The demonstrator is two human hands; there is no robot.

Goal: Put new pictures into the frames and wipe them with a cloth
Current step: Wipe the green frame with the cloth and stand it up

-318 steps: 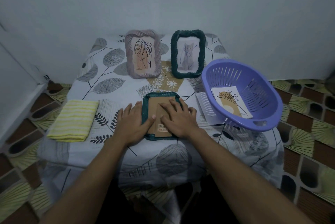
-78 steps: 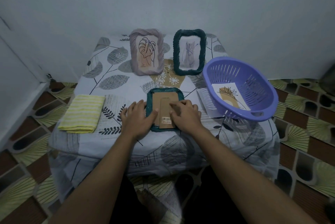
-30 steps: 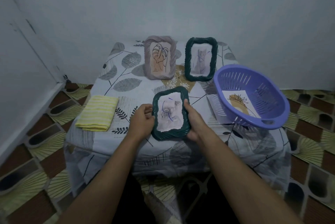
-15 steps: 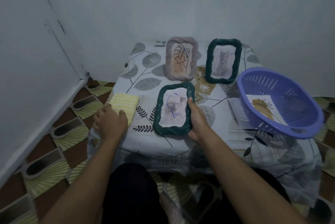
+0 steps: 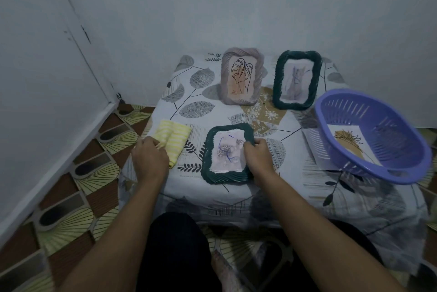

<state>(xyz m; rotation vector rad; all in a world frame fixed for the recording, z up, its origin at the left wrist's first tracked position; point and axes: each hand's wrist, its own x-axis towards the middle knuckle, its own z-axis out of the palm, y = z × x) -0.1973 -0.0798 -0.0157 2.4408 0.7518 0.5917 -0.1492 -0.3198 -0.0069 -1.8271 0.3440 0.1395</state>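
Note:
A dark green frame (image 5: 226,174) with a pale flower picture faces up, tilted at the near middle of the table. My right hand (image 5: 258,157) grips its right edge. My left hand (image 5: 149,159) pinches the near edge of a yellow striped cloth (image 5: 173,136), which is bunched up at the table's left side. A mauve frame (image 5: 241,76) with a leaf drawing and a second dark green frame (image 5: 296,79) stand upright at the back.
A purple plastic basket (image 5: 387,174) at the right holds a picture of a plant (image 5: 350,142) and rests on a sheet of paper (image 5: 313,144). The table wears a leaf-patterned cloth (image 5: 305,180). Walls close in behind and at left. Patterned floor tiles (image 5: 78,197) lie left.
The frame was turned from back-up to picture-up. My left hand let go of it, moved left and took hold of the yellow cloth, which is now crumpled. The view swung left.

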